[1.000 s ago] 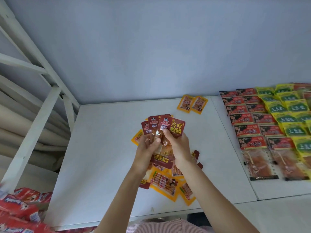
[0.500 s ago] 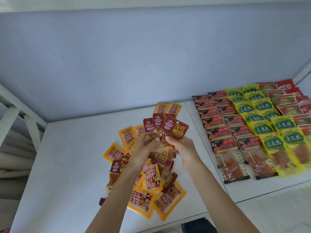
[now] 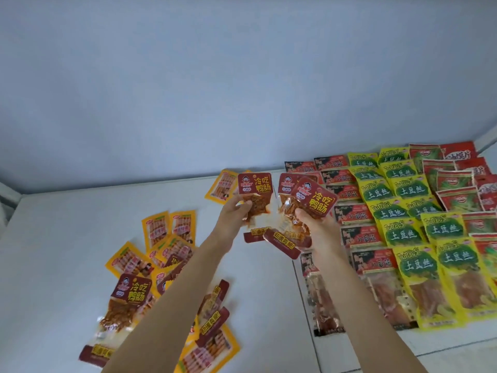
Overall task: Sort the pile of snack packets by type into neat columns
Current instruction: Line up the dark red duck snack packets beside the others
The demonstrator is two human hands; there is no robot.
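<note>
I see the left hand pinching one maroon packet. The right hand grips several maroon packets above the white table.

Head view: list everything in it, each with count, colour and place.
Maroon packets: one in the left hand, at least two fanned in the right.
Loose pile: orange-yellow and maroon packets, count unclear, left on the table.
Orange packet: one, alone near the wall.
Sorted columns: dark red, yellow-green, then red packets, right side.
Table: white.
Wall: pale blue.
Left hand: grip shut on one packet.
Right hand: grip shut on its fan.
</note>
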